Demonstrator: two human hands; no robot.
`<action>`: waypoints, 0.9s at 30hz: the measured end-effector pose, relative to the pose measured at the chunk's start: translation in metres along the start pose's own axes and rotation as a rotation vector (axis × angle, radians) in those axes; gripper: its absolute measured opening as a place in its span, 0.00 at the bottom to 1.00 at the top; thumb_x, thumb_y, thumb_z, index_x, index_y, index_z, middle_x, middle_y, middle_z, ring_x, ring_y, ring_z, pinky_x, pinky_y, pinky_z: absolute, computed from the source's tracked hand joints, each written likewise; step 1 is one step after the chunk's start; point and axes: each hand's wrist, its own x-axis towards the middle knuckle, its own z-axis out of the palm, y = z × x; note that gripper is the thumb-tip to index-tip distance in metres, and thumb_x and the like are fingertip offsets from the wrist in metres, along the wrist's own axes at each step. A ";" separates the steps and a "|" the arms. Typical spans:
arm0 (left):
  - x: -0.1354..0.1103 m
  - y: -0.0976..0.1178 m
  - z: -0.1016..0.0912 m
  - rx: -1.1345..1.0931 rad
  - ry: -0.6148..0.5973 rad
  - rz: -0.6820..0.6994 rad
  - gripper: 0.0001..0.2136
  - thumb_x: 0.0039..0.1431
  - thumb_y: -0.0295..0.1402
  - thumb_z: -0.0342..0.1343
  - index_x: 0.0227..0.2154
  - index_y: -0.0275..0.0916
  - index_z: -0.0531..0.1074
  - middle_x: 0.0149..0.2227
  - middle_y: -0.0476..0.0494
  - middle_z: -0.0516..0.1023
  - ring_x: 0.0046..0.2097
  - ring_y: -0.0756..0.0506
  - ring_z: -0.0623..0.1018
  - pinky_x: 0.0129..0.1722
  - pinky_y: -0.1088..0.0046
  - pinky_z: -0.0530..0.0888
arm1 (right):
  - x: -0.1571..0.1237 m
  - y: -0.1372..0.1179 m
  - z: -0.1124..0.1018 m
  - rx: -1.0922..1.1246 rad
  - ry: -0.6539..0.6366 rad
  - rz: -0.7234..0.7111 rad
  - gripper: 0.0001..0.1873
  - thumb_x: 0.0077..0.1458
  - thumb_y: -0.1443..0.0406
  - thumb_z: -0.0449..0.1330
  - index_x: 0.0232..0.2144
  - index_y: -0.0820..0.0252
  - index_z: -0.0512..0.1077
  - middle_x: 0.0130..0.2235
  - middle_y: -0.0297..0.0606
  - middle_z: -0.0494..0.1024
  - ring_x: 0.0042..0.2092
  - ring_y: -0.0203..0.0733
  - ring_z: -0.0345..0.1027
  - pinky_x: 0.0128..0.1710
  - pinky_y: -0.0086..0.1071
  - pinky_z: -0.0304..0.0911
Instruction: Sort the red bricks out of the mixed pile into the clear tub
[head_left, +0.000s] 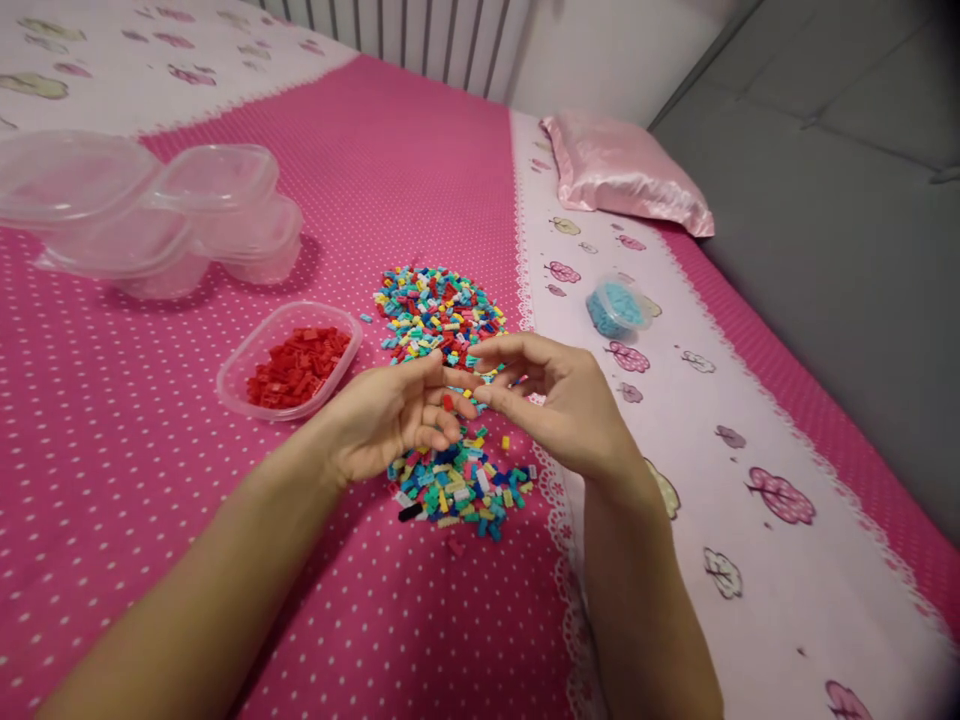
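Observation:
My left hand (405, 408) is turned palm up above the heap, its fingers loosely curled. A small red toy brick (448, 402) shows between those fingers. My right hand (551, 395) comes in from the right with thumb and fingers apart, its tips close to the left fingertips; I see nothing in it. Under and behind both hands lie mixed coloured toy bricks (442, 310), spread in a far and a near heap (469, 490). Left of my left hand stands a clear plastic tub (225, 372) holding red bricks (300, 365).
Stacked clear plastic tubs (112, 235) stand at the back left. A small tub of light blue bricks (619, 307) rests to the right on the white strip of the bedspread (675, 430). A pink satin pillow (626, 170) lies by the grey panel (840, 200).

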 end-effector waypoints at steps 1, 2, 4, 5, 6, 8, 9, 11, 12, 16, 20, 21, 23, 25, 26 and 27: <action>0.000 0.001 -0.001 0.008 0.002 0.008 0.16 0.66 0.39 0.38 0.37 0.35 0.68 0.28 0.47 0.70 0.24 0.55 0.69 0.22 0.80 0.67 | -0.002 0.000 -0.003 -0.021 -0.027 0.009 0.11 0.52 0.64 0.60 0.38 0.59 0.72 0.37 0.36 0.77 0.34 0.35 0.69 0.34 0.29 0.63; 0.000 0.001 -0.002 0.038 0.013 0.029 0.16 0.65 0.38 0.38 0.35 0.35 0.68 0.27 0.48 0.68 0.23 0.55 0.67 0.21 0.80 0.65 | -0.004 0.000 -0.007 -0.048 -0.092 0.023 0.09 0.51 0.64 0.61 0.36 0.60 0.72 0.34 0.35 0.76 0.33 0.34 0.68 0.33 0.28 0.62; 0.000 0.001 -0.006 0.191 0.070 0.113 0.14 0.63 0.40 0.42 0.32 0.36 0.67 0.23 0.51 0.63 0.20 0.56 0.61 0.17 0.80 0.59 | -0.008 0.001 -0.011 -0.142 -0.330 0.059 0.07 0.48 0.64 0.63 0.32 0.60 0.70 0.30 0.32 0.74 0.30 0.33 0.66 0.30 0.27 0.59; 0.000 0.000 -0.008 0.320 0.104 0.167 0.14 0.61 0.42 0.45 0.30 0.36 0.67 0.21 0.53 0.60 0.19 0.56 0.58 0.17 0.79 0.56 | -0.009 0.002 -0.011 -0.215 -0.463 0.080 0.09 0.46 0.65 0.65 0.30 0.59 0.69 0.28 0.31 0.73 0.29 0.32 0.64 0.28 0.27 0.57; -0.001 -0.001 -0.010 0.475 0.130 0.215 0.13 0.58 0.44 0.49 0.29 0.37 0.66 0.20 0.55 0.58 0.19 0.56 0.56 0.17 0.79 0.54 | -0.009 0.002 -0.010 -0.309 -0.568 0.108 0.11 0.44 0.64 0.66 0.30 0.59 0.69 0.27 0.30 0.72 0.28 0.32 0.62 0.27 0.26 0.54; -0.004 -0.005 -0.012 0.830 0.123 0.270 0.14 0.51 0.44 0.57 0.29 0.38 0.67 0.18 0.56 0.57 0.20 0.55 0.57 0.18 0.78 0.53 | -0.008 0.001 -0.003 -0.531 -0.666 0.193 0.16 0.39 0.62 0.69 0.30 0.58 0.68 0.28 0.30 0.71 0.28 0.33 0.60 0.25 0.27 0.49; -0.006 -0.007 -0.012 0.999 0.082 0.267 0.14 0.47 0.43 0.60 0.30 0.39 0.67 0.19 0.56 0.59 0.21 0.54 0.58 0.19 0.77 0.54 | -0.007 0.000 0.001 -0.632 -0.672 0.240 0.18 0.38 0.60 0.70 0.30 0.58 0.68 0.28 0.31 0.71 0.28 0.33 0.60 0.24 0.28 0.47; -0.012 -0.011 -0.008 1.276 -0.034 0.239 0.15 0.42 0.41 0.62 0.31 0.40 0.67 0.23 0.54 0.65 0.24 0.52 0.63 0.22 0.76 0.57 | -0.004 0.000 0.009 -0.750 -0.662 0.298 0.21 0.37 0.58 0.71 0.31 0.58 0.68 0.29 0.32 0.72 0.29 0.35 0.60 0.24 0.28 0.45; -0.015 -0.013 -0.005 1.381 -0.081 0.227 0.15 0.41 0.39 0.63 0.32 0.41 0.67 0.25 0.54 0.68 0.26 0.51 0.65 0.23 0.75 0.58 | -0.003 0.000 0.012 -0.769 -0.653 0.296 0.20 0.38 0.58 0.70 0.32 0.58 0.68 0.30 0.33 0.72 0.30 0.35 0.60 0.25 0.28 0.44; -0.020 -0.019 0.011 1.647 -0.083 0.207 0.09 0.46 0.34 0.58 0.32 0.41 0.67 0.32 0.48 0.74 0.31 0.47 0.70 0.28 0.72 0.60 | 0.000 0.009 0.013 -0.763 -0.519 0.250 0.09 0.47 0.64 0.64 0.30 0.58 0.67 0.30 0.34 0.72 0.32 0.35 0.61 0.27 0.28 0.45; -0.012 -0.020 0.012 1.775 0.020 0.191 0.07 0.50 0.32 0.56 0.33 0.41 0.67 0.32 0.47 0.75 0.32 0.45 0.72 0.27 0.71 0.57 | 0.002 0.021 0.007 -0.776 -0.378 0.289 0.03 0.51 0.68 0.59 0.29 0.59 0.67 0.30 0.35 0.73 0.32 0.34 0.63 0.28 0.28 0.46; -0.009 -0.019 0.010 1.784 0.058 0.200 0.07 0.50 0.33 0.56 0.34 0.41 0.67 0.31 0.47 0.75 0.32 0.45 0.73 0.27 0.71 0.57 | 0.002 0.023 0.005 -0.779 -0.356 0.300 0.02 0.51 0.69 0.58 0.29 0.59 0.67 0.30 0.35 0.73 0.32 0.34 0.63 0.28 0.28 0.46; -0.004 -0.017 0.002 1.782 0.119 0.204 0.07 0.52 0.34 0.55 0.34 0.42 0.67 0.31 0.47 0.75 0.32 0.45 0.73 0.26 0.72 0.55 | 0.003 0.027 0.003 -0.770 -0.323 0.313 0.03 0.50 0.69 0.58 0.29 0.59 0.67 0.30 0.35 0.73 0.31 0.34 0.63 0.27 0.28 0.47; -0.001 -0.016 -0.006 1.761 0.141 0.209 0.07 0.53 0.36 0.54 0.34 0.42 0.68 0.30 0.47 0.75 0.32 0.45 0.72 0.25 0.72 0.55 | 0.003 0.028 0.001 -0.738 -0.312 0.313 0.03 0.50 0.70 0.58 0.28 0.59 0.66 0.30 0.34 0.74 0.31 0.34 0.63 0.27 0.28 0.47; 0.000 -0.016 -0.009 1.746 0.142 0.215 0.07 0.53 0.37 0.55 0.34 0.42 0.68 0.30 0.48 0.75 0.31 0.45 0.72 0.25 0.73 0.56 | 0.003 0.028 0.000 -0.717 -0.315 0.309 0.03 0.49 0.70 0.58 0.28 0.59 0.66 0.30 0.34 0.73 0.30 0.33 0.63 0.27 0.28 0.48; 0.001 -0.015 -0.012 1.733 0.142 0.221 0.08 0.53 0.38 0.55 0.34 0.42 0.68 0.30 0.48 0.74 0.31 0.46 0.72 0.25 0.73 0.56 | 0.002 0.028 -0.001 -0.699 -0.318 0.305 0.03 0.49 0.70 0.58 0.27 0.59 0.66 0.30 0.34 0.73 0.30 0.33 0.63 0.27 0.28 0.48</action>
